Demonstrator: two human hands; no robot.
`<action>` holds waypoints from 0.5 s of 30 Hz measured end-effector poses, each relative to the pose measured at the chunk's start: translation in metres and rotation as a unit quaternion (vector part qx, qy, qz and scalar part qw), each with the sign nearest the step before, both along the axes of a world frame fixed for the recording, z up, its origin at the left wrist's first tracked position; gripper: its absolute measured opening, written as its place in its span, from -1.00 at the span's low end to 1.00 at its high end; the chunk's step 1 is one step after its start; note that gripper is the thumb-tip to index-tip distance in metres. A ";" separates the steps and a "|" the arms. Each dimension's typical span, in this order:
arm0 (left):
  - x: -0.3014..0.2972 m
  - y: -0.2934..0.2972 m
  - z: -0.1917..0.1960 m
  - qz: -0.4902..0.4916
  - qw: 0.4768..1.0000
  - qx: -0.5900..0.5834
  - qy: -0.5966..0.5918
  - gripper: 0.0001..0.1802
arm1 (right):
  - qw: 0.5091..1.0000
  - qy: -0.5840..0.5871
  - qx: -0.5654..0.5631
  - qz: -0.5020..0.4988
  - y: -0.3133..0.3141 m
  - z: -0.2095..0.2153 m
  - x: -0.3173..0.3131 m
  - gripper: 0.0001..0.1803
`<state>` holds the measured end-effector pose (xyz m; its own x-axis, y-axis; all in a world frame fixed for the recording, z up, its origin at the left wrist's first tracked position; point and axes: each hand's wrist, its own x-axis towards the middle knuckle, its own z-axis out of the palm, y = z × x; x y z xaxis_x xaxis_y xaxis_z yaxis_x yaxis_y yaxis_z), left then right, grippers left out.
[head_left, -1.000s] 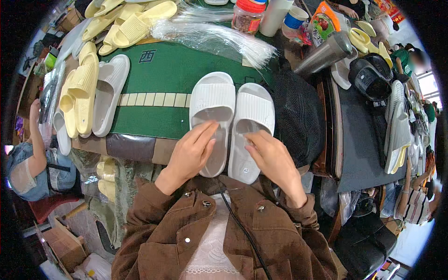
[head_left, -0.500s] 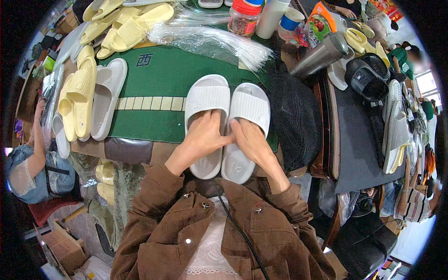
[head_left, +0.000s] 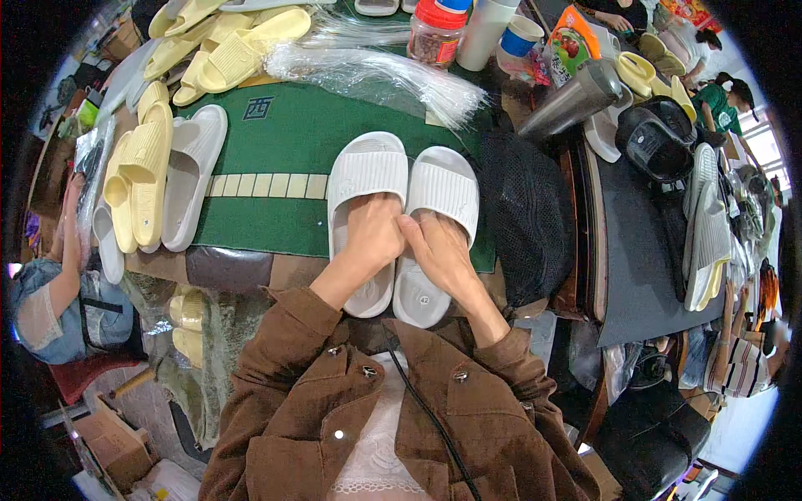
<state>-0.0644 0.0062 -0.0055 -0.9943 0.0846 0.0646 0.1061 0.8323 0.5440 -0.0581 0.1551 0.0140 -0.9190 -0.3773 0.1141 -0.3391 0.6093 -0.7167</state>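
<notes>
A pair of pale grey slide slippers lies side by side at the front edge of a green mat (head_left: 276, 134), toes pointing away from me. My left hand (head_left: 373, 232) has its fingers tucked under the ribbed strap of the left slipper (head_left: 366, 175), gripping it from inside. Likewise, my right hand (head_left: 439, 249) reaches under the strap of the right slipper (head_left: 445, 188), its thumb stretched toward my left hand. The fingertips of both hands are hidden beneath the straps. Each slipper's heel end shows bare behind my wrists.
Yellow slippers (head_left: 149, 175) and a grey slipper (head_left: 194, 179) stand at the left. Clear plastic strips (head_left: 376, 79), a red-lidded jar (head_left: 436, 35) and a metal tumbler (head_left: 576, 98) sit farther back. A black mesh bag (head_left: 530, 213) lies right. Other people are around.
Both slippers have shifted very slightly to the left with my hands. My left hand has curled more, its thumb drawn in beside the right thumb.
</notes>
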 end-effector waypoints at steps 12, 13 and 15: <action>0.004 0.008 0.017 -0.014 0.997 -0.029 -0.069 -0.51 | 0.991 0.052 -0.117 -0.040 0.033 0.061 0.009 -0.85; 0.005 0.010 0.017 -0.011 0.997 -0.024 -0.066 -0.51 | 0.987 0.099 -0.114 -0.047 0.034 0.062 -0.004 -0.85; 0.008 0.014 0.017 -0.001 0.999 -0.011 -0.052 -0.53 | 0.984 0.130 -0.104 -0.068 0.031 0.058 -0.035 -0.85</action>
